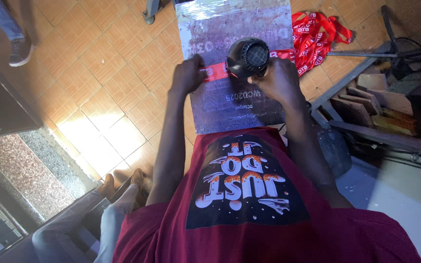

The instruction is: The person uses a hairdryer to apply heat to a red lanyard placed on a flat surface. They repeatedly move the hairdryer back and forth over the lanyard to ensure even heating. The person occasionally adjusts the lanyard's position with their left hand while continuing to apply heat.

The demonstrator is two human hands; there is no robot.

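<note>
Red ribbon point(215, 71) lies flat, partly under black dryer point(247, 57).

Red ribbon pile point(317, 34) right of board point(235, 109)

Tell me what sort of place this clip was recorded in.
Probably a small print or heat-transfer workshop: the right hand holds a black hot-air blower over a red ribbon on a board, more red ribbons heaped on the tiled floor, wood offcuts beside.
</note>
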